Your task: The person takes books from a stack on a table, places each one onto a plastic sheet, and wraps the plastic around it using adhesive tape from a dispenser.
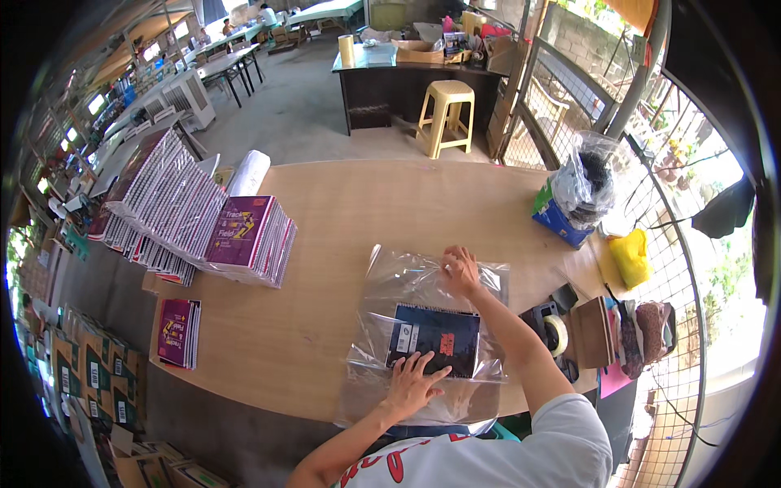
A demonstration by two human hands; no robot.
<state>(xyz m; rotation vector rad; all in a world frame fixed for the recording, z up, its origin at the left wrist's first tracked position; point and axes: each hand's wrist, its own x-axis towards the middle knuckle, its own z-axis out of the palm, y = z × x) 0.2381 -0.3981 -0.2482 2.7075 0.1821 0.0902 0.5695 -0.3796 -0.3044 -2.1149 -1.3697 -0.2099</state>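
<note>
A dark blue spiral notebook (462,327) with red print and a white label lies near the table's front edge. Clear plastic film (395,275) spreads around it on the table, wrinkled and shiny. My left hand (412,385) rests with spread fingers on the notebook's lower left part. Beyond the notebook's spiral edge, my right hand (460,272) has its fingers curled together on the film's far part. Exactly how much film is pinched there is hard to see.
Tall stacks of purple-covered, plastic-wrapped books (244,236) stand on the left, with a smaller pile (179,333) nearer. At the right are a tape dispenser (556,335), a brown box (592,332), a yellow bag (630,257) and a blue-green box (561,215) with plastic.
</note>
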